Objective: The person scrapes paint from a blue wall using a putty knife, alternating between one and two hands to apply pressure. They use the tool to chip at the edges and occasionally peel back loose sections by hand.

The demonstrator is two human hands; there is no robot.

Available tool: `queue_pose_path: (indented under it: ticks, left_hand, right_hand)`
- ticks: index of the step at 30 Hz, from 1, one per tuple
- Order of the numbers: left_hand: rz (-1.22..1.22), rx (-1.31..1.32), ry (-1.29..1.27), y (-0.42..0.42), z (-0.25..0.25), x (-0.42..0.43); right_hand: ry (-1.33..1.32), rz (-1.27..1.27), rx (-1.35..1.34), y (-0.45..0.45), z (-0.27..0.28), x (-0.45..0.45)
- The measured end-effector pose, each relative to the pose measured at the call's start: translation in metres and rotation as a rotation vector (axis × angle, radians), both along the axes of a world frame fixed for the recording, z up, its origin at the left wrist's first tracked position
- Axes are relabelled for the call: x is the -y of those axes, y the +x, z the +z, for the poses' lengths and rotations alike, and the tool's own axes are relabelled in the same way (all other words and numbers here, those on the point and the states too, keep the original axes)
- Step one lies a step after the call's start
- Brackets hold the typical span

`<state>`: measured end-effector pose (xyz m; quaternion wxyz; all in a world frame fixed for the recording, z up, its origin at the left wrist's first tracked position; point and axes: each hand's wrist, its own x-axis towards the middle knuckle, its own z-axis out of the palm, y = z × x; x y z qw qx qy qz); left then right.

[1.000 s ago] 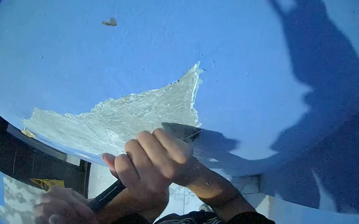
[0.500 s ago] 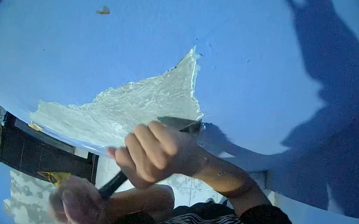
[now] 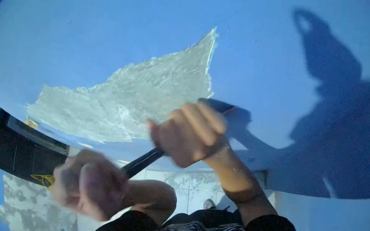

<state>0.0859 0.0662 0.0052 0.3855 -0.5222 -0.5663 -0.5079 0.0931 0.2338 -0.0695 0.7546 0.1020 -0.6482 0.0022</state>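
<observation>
My right hand (image 3: 189, 133) is wrapped round the upper part of a long-handled scraper, close to its dark blade (image 3: 218, 105). The black handle (image 3: 144, 161) runs down to the left. My left hand (image 3: 89, 185), blurred by motion, grips its lower end. The blade lies at or very near the blue wall (image 3: 260, 69), by the right corner of a bare grey patch (image 3: 150, 90) with ragged edges. My right hand hides part of the tool and whether the blade touches the wall.
A dark piece of furniture (image 3: 20, 150) stands at the left, and a yellow-and-black thing (image 3: 41, 180) shows beside my left hand. Behind it, another stretch of wall has mottled patches (image 3: 35, 208). Tiled floor (image 3: 188, 186) lies below. My shadow (image 3: 340, 111) falls across the wall's right side.
Both hands and the scraper have moved up in view, and the blade has shifted right past the patch's corner. The wall sits higher in view. Both hands keep their grip.
</observation>
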Motion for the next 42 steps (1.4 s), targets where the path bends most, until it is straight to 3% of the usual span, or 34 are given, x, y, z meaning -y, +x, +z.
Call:
queue_pose_path:
  ticks: [4,6,8,12,14,15,17,18,19,22,25,27,28,29,33,34,37,39,41,42]
  left_hand:
    - [-0.336,0.146,0.093,0.018,-0.013,-0.011]
    - [-0.411,0.2,0.135,0.026,-0.022,0.005]
    - [-0.402,0.256,0.176,0.027,-0.031,0.025]
    - [-0.327,0.157,0.213,0.024,-0.032,0.04]
    - [-0.157,-0.023,0.138,0.024,-0.017,0.044]
    - [-0.251,0.017,0.193,0.027,-0.011,0.042]
    - [0.107,-0.029,0.192,0.033,-0.003,0.019]
    - [0.183,0.007,0.031,0.035,0.008,0.021]
    - [-0.065,0.088,0.056,0.034,0.01,0.025]
    - [-0.11,0.109,-0.037,0.003,0.001,0.08]
    - [0.221,-0.042,-0.294,-0.012,-0.001,0.087]
    - [0.063,0.156,-0.056,0.016,-0.001,0.037]
    - [-0.355,0.417,0.102,0.025,0.007,0.031]
    - [-0.063,0.225,-0.04,0.014,0.005,0.041]
    - [-0.193,0.198,0.081,0.0,0.01,0.051]
    - [-0.157,0.127,0.0,-0.008,0.013,0.04]
    - [-0.07,0.015,-0.168,-0.027,-0.002,0.018]
    - [-0.414,0.403,-0.111,-0.043,-0.033,0.01]
    - [-0.386,0.109,-0.154,-0.041,-0.068,0.022]
    - [-0.557,0.234,-0.153,-0.032,-0.085,0.03]
  right_hand:
    - [-0.051,-0.087,0.054,0.011,-0.022,0.003]
    - [-0.07,0.191,0.181,0.014,-0.028,0.019]
    - [-0.038,0.214,0.22,0.015,-0.026,0.031]
    - [0.082,0.139,0.236,0.01,-0.009,0.036]
    - [0.179,0.119,0.164,0.005,0.009,0.037]
    - [0.182,0.088,0.164,0.007,0.016,0.036]
    - [0.104,0.117,-0.001,-0.014,0.016,0.03]
    - [0.077,0.114,-0.101,-0.024,0.009,0.026]
    - [0.076,0.053,-0.078,-0.02,0.011,0.024]
    - [0.04,0.126,0.013,-0.008,0.025,0.041]
    - [0.051,0.092,-0.015,-0.011,0.022,0.04]
    - [-0.015,0.038,0.025,-0.02,0.002,0.027]
    - [-0.007,0.019,-0.037,-0.023,0.005,0.027]
    - [-0.006,0.007,-0.037,-0.021,0.004,0.032]
    - [0.11,0.087,0.016,-0.021,0.019,0.038]
    - [0.138,0.071,0.006,-0.019,0.021,0.039]
    - [0.004,-0.205,0.15,-0.003,-0.004,0.011]
    - [0.047,-0.2,0.289,0.016,-0.022,0.006]
    - [0.051,-0.225,0.432,0.026,-0.049,0.017]
    - [0.038,-0.249,0.445,0.032,-0.068,0.028]
